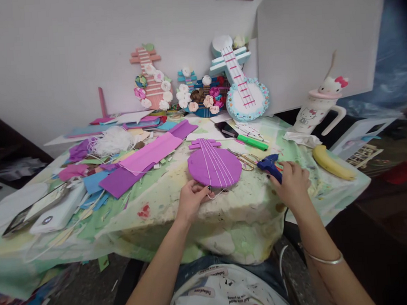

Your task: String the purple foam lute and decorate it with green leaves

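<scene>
A purple foam guitar shape (214, 165) with white strings lies near the front edge of the table (159, 210). My left hand (191, 200) pinches its lower left rim, where loose string ends hang. My right hand (291, 184) is closed around the handle of a blue glue gun (269, 164), which rests on the table just right of the purple shape. Gold-handled scissors (247, 160) lie between the shape and the glue gun.
Purple, pink and blue foam sheets (145, 158) and a tangle of white string (112, 140) cover the left side. Finished foam guitars (242, 83) with flowers lean on the wall. A green marker (253, 142), a banana (331, 163), a cat mug (316, 111) and phones (38, 208) are around.
</scene>
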A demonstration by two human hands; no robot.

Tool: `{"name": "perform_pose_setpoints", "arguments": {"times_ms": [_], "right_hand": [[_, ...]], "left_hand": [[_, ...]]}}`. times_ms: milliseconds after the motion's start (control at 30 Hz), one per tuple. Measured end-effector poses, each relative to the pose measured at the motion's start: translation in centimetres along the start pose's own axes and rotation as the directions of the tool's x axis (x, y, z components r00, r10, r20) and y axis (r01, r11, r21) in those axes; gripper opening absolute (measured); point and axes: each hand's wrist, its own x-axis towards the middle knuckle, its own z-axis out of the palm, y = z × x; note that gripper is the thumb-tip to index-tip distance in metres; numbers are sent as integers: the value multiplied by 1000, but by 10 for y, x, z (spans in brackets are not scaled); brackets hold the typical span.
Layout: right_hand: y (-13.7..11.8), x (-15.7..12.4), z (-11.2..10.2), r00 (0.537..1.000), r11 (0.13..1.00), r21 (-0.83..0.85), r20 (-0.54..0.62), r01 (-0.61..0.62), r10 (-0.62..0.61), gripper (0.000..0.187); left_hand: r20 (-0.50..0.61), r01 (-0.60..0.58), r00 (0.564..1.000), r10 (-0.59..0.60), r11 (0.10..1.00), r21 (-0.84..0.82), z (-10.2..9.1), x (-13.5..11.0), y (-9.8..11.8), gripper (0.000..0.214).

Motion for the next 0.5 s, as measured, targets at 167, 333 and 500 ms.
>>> {"name": "perform_pose_setpoints", "arguments": {"times_ms": [167, 333, 500], "right_hand": [[-47, -3, 5, 894, 719, 581, 430, -381, 127, 20], [-81, 18, 35, 759, 491, 627, 640, -604, 116, 17], [-94, 33, 53, 697, 298, 644, 706, -705, 125, 18]], "left_hand": [[11, -2, 1000, 2, 1000, -5, 1, -2, 2, 35], [21, -14, 1000, 14, 1000, -13, -1, -2, 0, 37], [18, -5, 1000, 6, 998, -65, 0, 0, 2, 39]]}}
